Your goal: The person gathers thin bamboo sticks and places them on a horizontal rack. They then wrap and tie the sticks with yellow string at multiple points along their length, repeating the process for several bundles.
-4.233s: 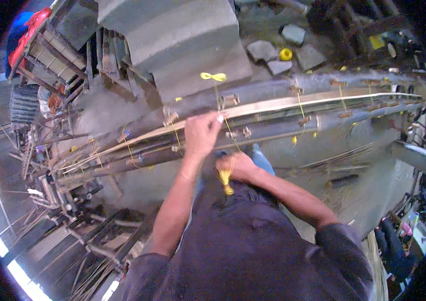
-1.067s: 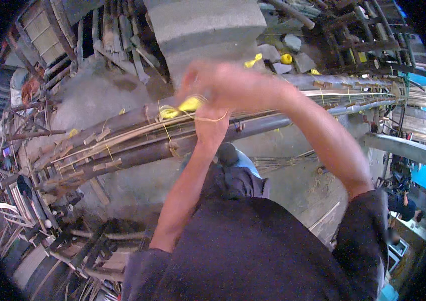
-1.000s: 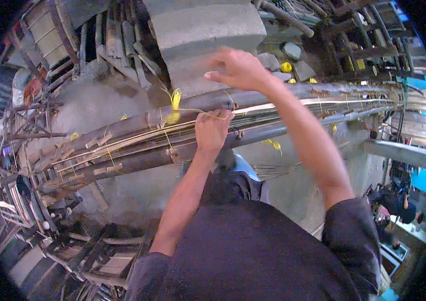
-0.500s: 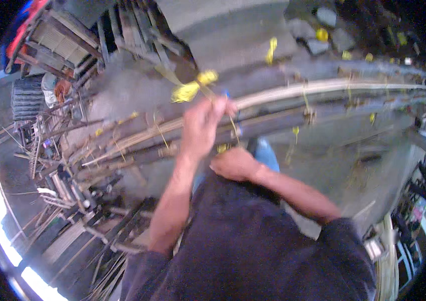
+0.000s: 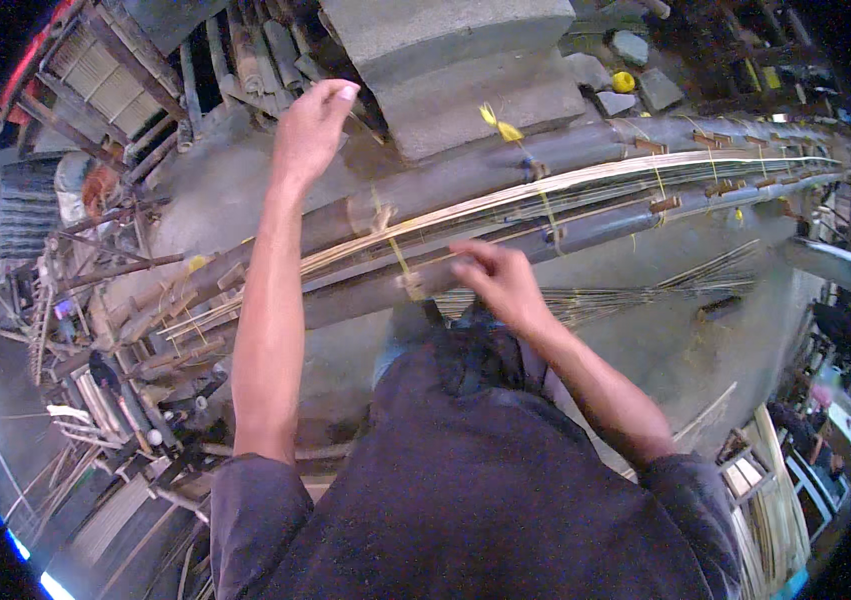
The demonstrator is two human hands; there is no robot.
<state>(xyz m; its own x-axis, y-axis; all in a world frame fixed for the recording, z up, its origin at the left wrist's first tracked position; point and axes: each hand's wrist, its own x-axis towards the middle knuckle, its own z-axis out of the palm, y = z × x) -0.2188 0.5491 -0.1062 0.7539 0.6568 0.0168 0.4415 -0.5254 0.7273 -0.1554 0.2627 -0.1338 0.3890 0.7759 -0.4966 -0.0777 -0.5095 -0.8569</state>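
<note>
My left hand (image 5: 315, 125) is raised over the far side of the frame, its fingers pinched together; whatever is between them cannot be made out. Lower and to the right, my right hand (image 5: 500, 285) hovers by the near pole, thumb and forefinger drawn together, and its grasp is too blurred to tell. Below the hands run two long dark poles (image 5: 595, 222), side by side, with a bundle of pale thin strips (image 5: 585, 180) between them. Narrow yellow ties (image 5: 400, 255) cross from pole to pole. A yellow knotted strap (image 5: 500, 122) sits on the far pole.
Concrete steps (image 5: 455, 70) rise beyond the poles, with loose stones (image 5: 613, 103) and a yellow round object (image 5: 623, 82) beside them. A slatted wooden frame (image 5: 110, 75) leans at upper left. More thin strips (image 5: 645, 295) lie on the floor to the right.
My left hand has risen up and to the left, away from the poles. My right hand has lifted off my lap toward the near pole. The yellow bunch by my left hand no longer shows there.
</note>
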